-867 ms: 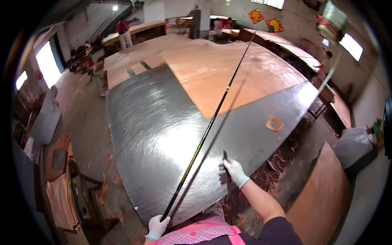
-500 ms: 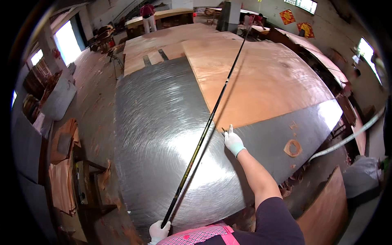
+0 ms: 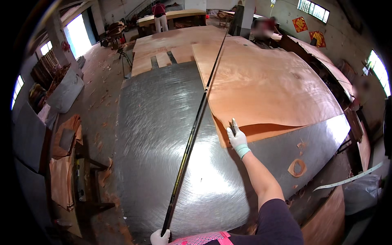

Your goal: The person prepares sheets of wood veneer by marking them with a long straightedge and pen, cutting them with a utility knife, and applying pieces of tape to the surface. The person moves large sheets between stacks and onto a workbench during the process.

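Observation:
My left hand [image 3: 159, 237], in a white glove, is closed round the lower end of a long, thin black pole [image 3: 188, 151]. The pole runs away from me across the table and over the wood veneer. My right hand [image 3: 237, 138], also gloved, is at the near left corner of a thin orange-brown veneer sheet [image 3: 261, 90]. Between its closed fingers is a small dark, thin tool [image 3: 232, 128], whose kind I cannot make out. The sheet's near edge bows up beside this hand, showing another veneer layer [image 3: 261, 132] beneath.
The veneer lies on a broad grey metal-topped table [image 3: 159, 122]. A ring-shaped veneer scrap [image 3: 297, 168] rests at its right. Veneer pieces [image 3: 62, 181] are stacked on a stand at left. One person [image 3: 159, 16] stands at the far end; a white hose [image 3: 347, 179] hangs at right.
The veneer's near edge has risen into a bow, and a layer beneath now shows, reaching nearer me. My right hand stays at the corner. The pole leans further left at its far end.

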Demonstrator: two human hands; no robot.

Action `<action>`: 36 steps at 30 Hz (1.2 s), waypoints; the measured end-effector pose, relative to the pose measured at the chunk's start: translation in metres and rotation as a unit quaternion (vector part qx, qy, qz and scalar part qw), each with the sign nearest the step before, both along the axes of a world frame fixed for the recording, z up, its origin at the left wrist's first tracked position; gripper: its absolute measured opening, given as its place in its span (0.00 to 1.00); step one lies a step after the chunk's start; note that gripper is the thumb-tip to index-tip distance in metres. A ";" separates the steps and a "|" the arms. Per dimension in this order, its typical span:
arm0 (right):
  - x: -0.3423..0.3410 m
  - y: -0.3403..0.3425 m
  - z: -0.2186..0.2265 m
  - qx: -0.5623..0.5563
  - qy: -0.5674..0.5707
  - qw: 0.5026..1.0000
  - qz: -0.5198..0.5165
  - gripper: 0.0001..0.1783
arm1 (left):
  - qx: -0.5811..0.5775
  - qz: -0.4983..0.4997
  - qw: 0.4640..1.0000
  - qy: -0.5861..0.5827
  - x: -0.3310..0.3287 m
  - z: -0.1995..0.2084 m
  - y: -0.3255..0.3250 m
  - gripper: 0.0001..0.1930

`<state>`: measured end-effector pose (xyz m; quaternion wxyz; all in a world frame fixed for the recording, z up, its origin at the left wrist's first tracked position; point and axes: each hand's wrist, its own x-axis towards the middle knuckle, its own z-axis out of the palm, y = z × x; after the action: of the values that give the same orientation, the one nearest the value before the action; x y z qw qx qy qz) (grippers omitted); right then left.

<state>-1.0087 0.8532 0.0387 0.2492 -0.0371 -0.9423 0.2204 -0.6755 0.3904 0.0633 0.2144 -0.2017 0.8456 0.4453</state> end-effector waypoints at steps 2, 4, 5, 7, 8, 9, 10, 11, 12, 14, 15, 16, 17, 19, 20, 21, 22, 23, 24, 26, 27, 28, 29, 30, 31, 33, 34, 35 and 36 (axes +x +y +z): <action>-0.002 -0.034 0.023 -0.462 -0.057 0.885 -0.016 0.31 | 0.033 0.074 0.997 0.004 0.005 0.000 0.000 0.12; -0.019 -0.034 0.011 -0.524 -0.046 0.850 -0.033 0.23 | 0.037 0.077 0.996 0.023 0.012 -0.020 -0.006 0.12; -0.023 -0.032 0.005 -0.539 -0.056 0.837 -0.078 0.21 | 0.042 0.077 0.995 0.038 0.011 -0.025 -0.007 0.12; -0.030 -0.034 -0.004 -0.554 -0.068 0.819 -0.136 0.15 | 0.035 0.077 0.996 0.035 0.012 -0.029 -0.009 0.12; -0.028 -0.035 -0.008 -0.553 -0.070 0.819 -0.135 0.15 | 0.028 0.079 0.996 0.032 0.014 -0.029 -0.010 0.12; -0.026 -0.034 -0.011 -0.541 -0.081 0.826 -0.133 0.15 | 0.028 0.080 0.996 0.030 0.013 -0.029 -0.010 0.12; -0.024 -0.037 -0.011 -0.529 -0.094 0.833 -0.130 0.15 | -0.016 0.073 0.997 0.034 0.012 -0.029 -0.011 0.15; -0.021 -0.037 -0.010 -0.528 -0.097 0.834 -0.128 0.15 | -0.059 0.066 0.995 0.038 0.012 -0.029 -0.011 0.18; -0.018 -0.036 -0.008 -0.530 -0.123 0.830 -0.122 0.15 | -0.059 0.069 0.995 0.037 0.014 -0.028 -0.013 0.18; -0.013 -0.026 -0.005 -0.529 -0.146 0.828 -0.118 0.15 | -0.087 0.028 0.996 0.025 0.015 -0.024 -0.014 0.18; -0.012 -0.023 -0.004 -0.551 -0.142 0.814 -0.119 0.16 | -0.085 0.028 0.996 0.025 0.014 -0.023 -0.013 0.18; -0.012 -0.021 -0.002 -0.574 -0.138 0.799 -0.118 0.17 | -0.060 0.055 0.997 0.005 0.013 -0.021 -0.011 0.18; -0.011 -0.019 0.000 -0.587 -0.146 0.785 -0.135 0.17 | -0.034 0.082 0.996 -0.015 0.014 -0.020 -0.010 0.18; -0.008 -0.014 0.002 -0.610 -0.143 0.767 -0.138 0.16 | -0.020 0.089 0.996 -0.018 0.018 -0.029 -0.011 0.18; -0.008 -0.011 0.003 -0.633 -0.138 0.748 -0.141 0.15 | -0.006 0.095 0.995 -0.020 0.019 -0.033 -0.012 0.18; -0.007 -0.010 0.003 -0.636 -0.136 0.747 -0.138 0.15 | -0.006 0.095 0.995 -0.019 0.022 -0.036 -0.013 0.18; -0.006 -0.012 0.005 -0.636 -0.136 0.747 -0.137 0.15 | -0.021 0.080 0.996 -0.015 0.022 -0.034 -0.011 0.17; -0.006 -0.015 0.006 -0.611 -0.134 0.769 -0.134 0.15 | -0.037 0.065 0.997 -0.012 0.022 -0.033 -0.010 0.17; -0.006 -0.019 0.007 -0.585 -0.131 0.789 -0.131 0.15 | -0.037 0.066 0.997 -0.012 0.023 -0.035 -0.010 0.17; -0.009 -0.034 0.016 -0.616 -0.158 0.755 -0.158 0.13 | -0.023 0.094 0.995 -0.013 0.028 -0.039 -0.012 0.17; -0.010 -0.041 0.021 -0.645 -0.182 0.719 -0.186 0.11 | -0.025 0.097 0.995 -0.014 0.029 -0.039 -0.012 0.17; -0.008 -0.044 0.020 -0.645 -0.182 0.719 -0.186 0.11 | -0.018 0.103 0.994 -0.019 0.028 -0.035 -0.010 0.16; -0.009 -0.045 0.013 -0.631 -0.213 0.721 -0.190 0.10 | -0.011 0.110 0.994 -0.022 0.026 -0.033 -0.009 0.16; -0.009 -0.046 0.006 -0.617 -0.244 0.723 -0.195 0.10 | -0.011 0.110 0.994 -0.018 0.027 -0.035 -0.009 0.16; -0.011 -0.031 -0.010 -0.622 -0.213 0.722 -0.215 0.07 | -0.020 0.084 0.996 0.016 0.024 -0.040 -0.006 0.17; -0.014 -0.034 -0.011 -0.639 -0.123 0.731 -0.204 0.07 | -0.035 0.065 0.996 0.049 0.021 -0.037 -0.008 0.17; -0.012 -0.035 -0.013 -0.648 -0.035 0.735 -0.197 0.07 | -0.008 0.062 0.997 0.047 0.019 -0.026 -0.007 0.14; -0.010 -0.043 0.001 -0.656 0.003 0.732 -0.186 0.07 | 0.017 0.064 0.997 0.041 0.020 -0.016 -0.009 0.12; -0.004 -0.044 0.017 -0.669 -0.004 0.722 -0.175 0.07 | 0.014 0.060 0.997 0.038 0.020 -0.009 -0.012 0.12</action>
<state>-1.0131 0.8094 0.0556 0.1902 -0.3597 -0.5271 0.7461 -0.6558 0.3779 0.0546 0.1580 -0.2316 0.8331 0.4768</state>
